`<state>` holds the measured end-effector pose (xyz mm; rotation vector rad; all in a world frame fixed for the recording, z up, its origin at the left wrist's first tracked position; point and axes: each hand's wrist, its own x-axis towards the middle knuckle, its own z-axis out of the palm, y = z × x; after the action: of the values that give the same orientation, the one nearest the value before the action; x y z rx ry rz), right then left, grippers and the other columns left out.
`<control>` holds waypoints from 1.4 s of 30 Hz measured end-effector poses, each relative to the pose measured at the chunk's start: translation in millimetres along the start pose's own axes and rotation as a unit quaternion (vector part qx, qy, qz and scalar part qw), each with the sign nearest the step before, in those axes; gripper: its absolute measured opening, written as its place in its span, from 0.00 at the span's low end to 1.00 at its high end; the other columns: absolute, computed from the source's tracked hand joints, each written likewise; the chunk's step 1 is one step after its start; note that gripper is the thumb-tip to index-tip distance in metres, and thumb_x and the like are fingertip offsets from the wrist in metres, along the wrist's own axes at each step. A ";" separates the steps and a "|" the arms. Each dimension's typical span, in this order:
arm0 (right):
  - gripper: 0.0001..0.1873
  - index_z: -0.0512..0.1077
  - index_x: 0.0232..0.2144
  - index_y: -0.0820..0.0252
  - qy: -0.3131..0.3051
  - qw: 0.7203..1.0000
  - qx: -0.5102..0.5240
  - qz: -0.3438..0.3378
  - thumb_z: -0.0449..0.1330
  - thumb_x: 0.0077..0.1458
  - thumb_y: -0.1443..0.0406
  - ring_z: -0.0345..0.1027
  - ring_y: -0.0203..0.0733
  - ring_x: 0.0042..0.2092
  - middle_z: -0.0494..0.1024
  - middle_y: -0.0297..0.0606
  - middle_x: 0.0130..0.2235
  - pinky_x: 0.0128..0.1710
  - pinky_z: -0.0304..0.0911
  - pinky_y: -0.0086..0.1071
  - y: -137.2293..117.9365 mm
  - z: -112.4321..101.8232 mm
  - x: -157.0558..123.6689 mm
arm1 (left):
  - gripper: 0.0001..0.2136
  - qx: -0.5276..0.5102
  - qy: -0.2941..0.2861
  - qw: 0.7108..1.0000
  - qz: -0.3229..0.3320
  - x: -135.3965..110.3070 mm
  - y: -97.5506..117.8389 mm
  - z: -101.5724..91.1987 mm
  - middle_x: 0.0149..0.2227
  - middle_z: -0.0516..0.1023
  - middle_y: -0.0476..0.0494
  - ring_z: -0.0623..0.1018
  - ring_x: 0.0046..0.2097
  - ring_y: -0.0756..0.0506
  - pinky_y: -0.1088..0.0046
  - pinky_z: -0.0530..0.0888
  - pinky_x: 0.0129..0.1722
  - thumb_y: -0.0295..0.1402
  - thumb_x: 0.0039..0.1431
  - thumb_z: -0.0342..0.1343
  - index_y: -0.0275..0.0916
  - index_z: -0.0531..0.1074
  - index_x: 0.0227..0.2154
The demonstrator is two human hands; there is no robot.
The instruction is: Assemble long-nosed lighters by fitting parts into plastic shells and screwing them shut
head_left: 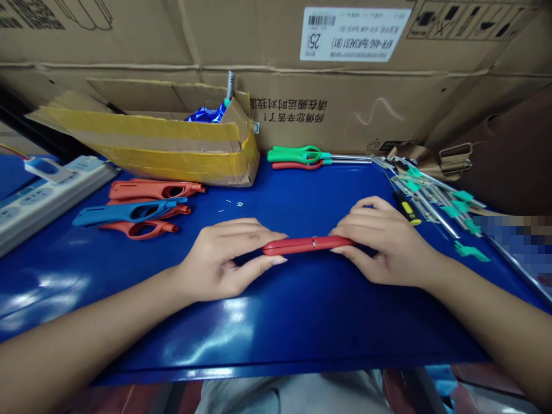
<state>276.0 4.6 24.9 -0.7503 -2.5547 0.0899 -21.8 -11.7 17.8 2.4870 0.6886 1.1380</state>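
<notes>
Between my two hands, above the blue table, a red lighter casing is held edge-on, with a seam running along it and a small pale spot near its middle. My left hand pinches its left end between thumb and fingers. The other end sits in the closed fingers of my right hand, which hide its tip. To the left lie several orange-red casing shells and a blue casing shell. Several tiny pale pins are scattered beyond my left hand.
A yellow-taped cardboard box stands at the back left, near a white power strip. Behind are a green-handled lighter and a red one under it. Metal rods with teal parts and a yellow-black screwdriver lie right.
</notes>
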 end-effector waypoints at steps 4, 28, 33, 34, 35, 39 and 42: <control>0.05 0.74 0.41 0.56 0.006 1.000 -0.001 -0.014 0.59 0.65 0.63 0.74 0.41 0.34 0.82 0.36 0.35 0.50 0.61 0.43 -1.6 -0.6 -0.6 | 0.10 0.034 0.011 0.999 0.009 -0.2 8.1 1.2 0.40 0.86 0.42 0.84 0.39 0.45 0.69 0.81 0.45 0.28 0.62 0.64 0.38 0.79 0.46; 0.09 0.76 0.39 0.62 0.015 0.994 -0.097 -0.041 0.59 0.67 0.63 0.71 0.41 0.34 0.82 0.36 0.34 0.48 0.59 0.43 -18.7 2.1 2.2 | 0.14 0.087 -0.034 0.995 0.037 0.4 5.4 9.7 0.43 0.84 0.38 0.82 0.42 0.44 0.68 0.80 0.44 0.32 0.62 0.65 0.33 0.76 0.49; 0.11 0.78 0.38 0.64 -0.001 0.994 -0.101 -0.039 0.58 0.67 0.64 0.70 0.42 0.34 0.82 0.38 0.34 0.46 0.59 0.44 -29.4 3.9 4.5 | 0.11 0.074 -0.021 0.997 0.030 -0.4 10.0 15.1 0.43 0.84 0.38 0.83 0.42 0.45 0.69 0.80 0.44 0.28 0.63 0.63 0.32 0.77 0.48; 0.11 0.78 0.38 0.64 -0.004 0.995 -0.097 -0.032 0.58 0.67 0.64 0.71 0.43 0.35 0.82 0.39 0.35 0.47 0.59 0.44 -30.9 4.1 5.1 | 0.11 0.072 -0.017 0.997 0.031 -0.4 11.1 15.9 0.42 0.84 0.38 0.83 0.41 0.45 0.69 0.80 0.44 0.28 0.63 0.63 0.31 0.77 0.47; 0.11 0.78 0.40 0.64 -0.008 0.995 -0.093 -0.026 0.57 0.67 0.64 0.72 0.43 0.36 0.82 0.39 0.36 0.47 0.59 0.44 -32.3 4.4 5.7 | 0.11 0.072 -0.014 0.997 0.033 -0.5 12.1 16.9 0.42 0.84 0.38 0.83 0.40 0.45 0.70 0.80 0.43 0.28 0.63 0.63 0.31 0.77 0.47; 0.12 0.77 0.45 0.65 -0.018 0.997 -0.073 -0.033 0.56 0.68 0.65 0.73 0.44 0.40 0.83 0.41 0.42 0.48 0.58 0.44 -37.6 8.6 6.8 | 0.10 0.080 -0.005 0.996 0.042 -2.3 14.6 22.8 0.40 0.85 0.38 0.83 0.38 0.45 0.70 0.80 0.40 0.27 0.62 0.63 0.30 0.78 0.46; 0.10 0.77 0.43 0.64 -0.012 0.998 -0.049 -0.031 0.56 0.67 0.67 0.72 0.43 0.37 0.84 0.39 0.40 0.46 0.59 0.43 -38.9 13.7 5.7 | 0.10 0.080 -0.006 0.996 0.048 -3.1 14.8 25.9 0.39 0.85 0.38 0.83 0.37 0.45 0.70 0.80 0.39 0.28 0.62 0.64 0.30 0.78 0.45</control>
<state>246.2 -24.5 22.6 -0.7098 -2.6187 -0.0473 0.8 -28.0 6.5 2.6836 0.6890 1.1412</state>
